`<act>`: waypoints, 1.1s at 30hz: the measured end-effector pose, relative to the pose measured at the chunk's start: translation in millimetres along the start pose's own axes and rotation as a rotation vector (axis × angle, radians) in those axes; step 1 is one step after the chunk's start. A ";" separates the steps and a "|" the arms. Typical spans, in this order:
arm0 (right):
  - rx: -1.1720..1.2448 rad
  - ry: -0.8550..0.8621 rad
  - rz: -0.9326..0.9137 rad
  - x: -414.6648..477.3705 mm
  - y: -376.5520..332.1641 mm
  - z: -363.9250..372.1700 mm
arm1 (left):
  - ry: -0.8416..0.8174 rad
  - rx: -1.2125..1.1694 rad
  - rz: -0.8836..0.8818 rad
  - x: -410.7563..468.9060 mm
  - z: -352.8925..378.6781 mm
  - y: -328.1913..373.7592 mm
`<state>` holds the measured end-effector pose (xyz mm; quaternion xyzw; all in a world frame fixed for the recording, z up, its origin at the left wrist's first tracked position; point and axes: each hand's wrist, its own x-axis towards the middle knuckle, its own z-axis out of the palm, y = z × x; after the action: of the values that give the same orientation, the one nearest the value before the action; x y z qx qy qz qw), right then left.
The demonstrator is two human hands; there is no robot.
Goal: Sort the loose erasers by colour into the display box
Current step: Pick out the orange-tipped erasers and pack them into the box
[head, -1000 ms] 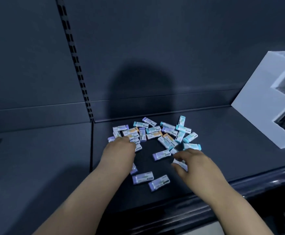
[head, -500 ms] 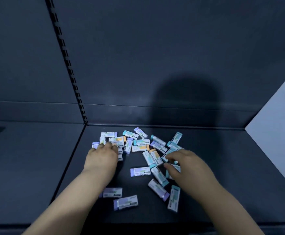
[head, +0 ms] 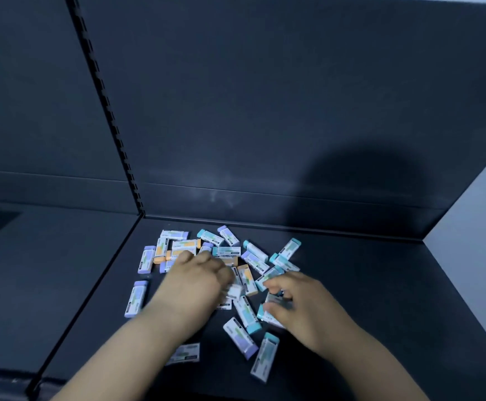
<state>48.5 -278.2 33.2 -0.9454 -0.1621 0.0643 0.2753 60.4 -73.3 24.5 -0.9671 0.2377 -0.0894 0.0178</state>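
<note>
Head view: the box (head: 474,244) was cut off, contents hidden; our right hand (head: 303,306) pinched an eraser (head: 275,300); our left hand (head: 195,285) was blurred, grip unclear.

Loose erasers (head: 226,251) with purple, teal and orange ends lie scattered on the dark shelf (head: 374,285) near its back edge. The left hand (head: 195,282) rests knuckles-up on the pile, blurred. The right hand (head: 302,306) pinches a pale eraser (head: 275,299) between thumb and curled fingers.
</note>
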 end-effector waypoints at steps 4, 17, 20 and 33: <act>-0.036 0.045 -0.035 -8.8 8.8 -3.3 | -0.073 -0.085 0.167 13.9 -0.9 32.4; -0.022 0.086 -0.035 -25.2 28.0 -5.3 | -0.474 -0.171 -0.333 67.3 1.4 32.2; -0.042 0.072 -0.054 -20.0 24.6 -0.2 | -0.552 -0.158 -0.311 69.6 -0.1 32.4; -0.170 0.087 -0.036 -6.5 10.5 14.3 | -0.210 -0.553 -0.365 32.5 6.7 14.9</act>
<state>42.3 -281.6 15.8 -0.9642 -0.1717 0.0043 0.2018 83.1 -101.6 22.2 -0.9658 0.0729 0.0769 -0.2366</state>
